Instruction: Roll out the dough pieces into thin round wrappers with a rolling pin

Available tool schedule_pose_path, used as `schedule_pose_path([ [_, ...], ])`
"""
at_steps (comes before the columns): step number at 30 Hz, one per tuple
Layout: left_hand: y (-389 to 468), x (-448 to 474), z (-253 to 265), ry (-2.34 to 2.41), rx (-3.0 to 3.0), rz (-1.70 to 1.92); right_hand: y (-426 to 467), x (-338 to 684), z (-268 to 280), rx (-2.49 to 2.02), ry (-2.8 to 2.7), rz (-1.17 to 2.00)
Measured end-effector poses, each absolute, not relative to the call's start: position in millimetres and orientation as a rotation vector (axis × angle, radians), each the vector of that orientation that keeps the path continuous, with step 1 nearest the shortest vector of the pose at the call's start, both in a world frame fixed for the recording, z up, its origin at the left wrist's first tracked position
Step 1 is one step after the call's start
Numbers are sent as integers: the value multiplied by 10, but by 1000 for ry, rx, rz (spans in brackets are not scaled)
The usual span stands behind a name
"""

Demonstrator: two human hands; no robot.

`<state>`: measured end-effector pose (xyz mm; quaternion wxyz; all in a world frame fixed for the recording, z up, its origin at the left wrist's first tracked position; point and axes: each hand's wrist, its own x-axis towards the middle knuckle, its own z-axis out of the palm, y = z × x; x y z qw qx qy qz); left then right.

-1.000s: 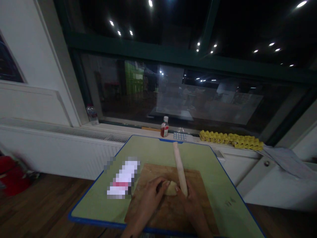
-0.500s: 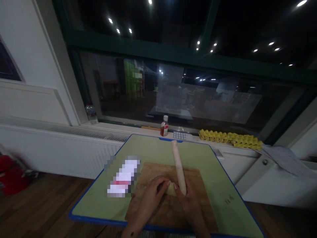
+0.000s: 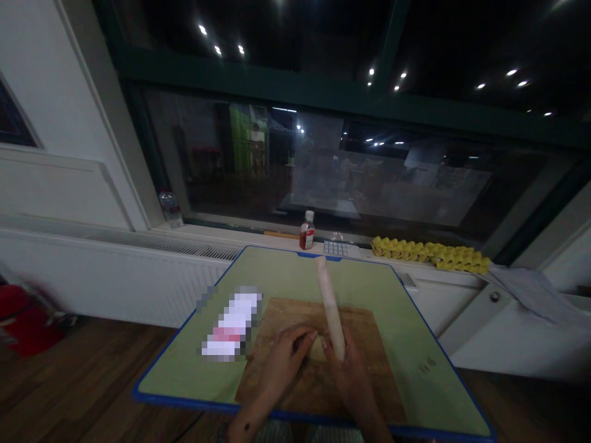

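Note:
A small pale piece of dough is on a wooden cutting board, between my two hands. My left hand has its fingers curled, thumb and fingertips pinching the dough's left edge. In my right hand lies a pale wooden rolling pin, gripped near its lower end between thumb and fingers. The pin slants away toward the far edge of the table. That hand's thumb side also touches the right edge of the dough. My fingers partly hide the dough.
The board rests on a green folding table with a blue rim. A blurred-out, phone-like object lies left of the board. Along the windowsill stand a small bottle, a yellow egg tray and a clear bottle.
The far end of the rolling pin has swung slightly left. Both hands stay at the dough, with little shift in place. The view has tilted slightly.

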<state>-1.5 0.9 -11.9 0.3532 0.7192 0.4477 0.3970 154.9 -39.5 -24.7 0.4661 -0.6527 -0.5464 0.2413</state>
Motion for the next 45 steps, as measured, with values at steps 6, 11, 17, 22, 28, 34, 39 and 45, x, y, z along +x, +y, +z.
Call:
schedule_pose_path([
  [6,-1,-2,-84,1134,1885,1043,-396,1556,-262,-1571,-1358,574],
  [11,-22,14,-71,1092,1881,1073,-408,1537,-258,-1580,-1315,589],
  [17,-30,-14,-99,1126,1807,1091,-407,1563,-243,-1496,-1259,660],
  [22,-19,-31,-89,1122,1826,1054,-417,1567,-226,-1467,-1244,656],
  [28,8,-41,-95,1103,1814,1052,-456,1546,-246,-1596,-1328,561],
  [34,-39,-30,-5,1037,1894,1038,-449,1556,-247,-1571,-1426,476],
  [39,-65,-5,20,1093,1899,986,-448,1565,-277,-1568,-1428,507],
  [45,-14,27,-28,1144,1803,945,-455,1582,-321,-1566,-1351,538],
])
